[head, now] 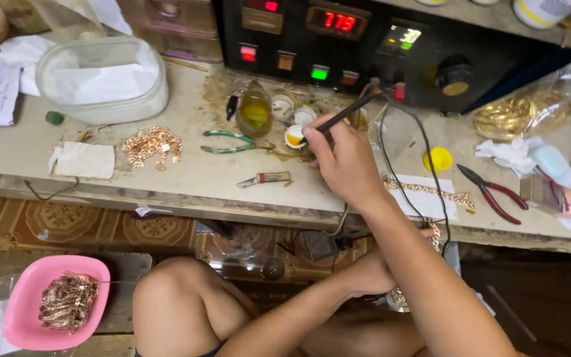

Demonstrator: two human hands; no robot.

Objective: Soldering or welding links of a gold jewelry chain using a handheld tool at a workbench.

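My right hand (343,162) is raised over the workbench, gripping a thin dark pen-like tool (350,111) whose lower tip rests in a small white cup of yellow liquid (294,137). A black cable (431,172) runs from the tool end down past the bench edge. My left hand (373,272) is low, below the bench edge and partly behind my right forearm, holding a gold-coloured chain (436,236) that also lies across white paper (424,196) on the bench.
A black control box (391,39) with red and green lights stands at the back. On the bench: green-handled pliers (236,141), red-handled pliers (494,193), a glass bottle (254,111), a chain heap (153,144), a plastic tub (104,79). A pink bowl (21,304) of chains sits lower left.
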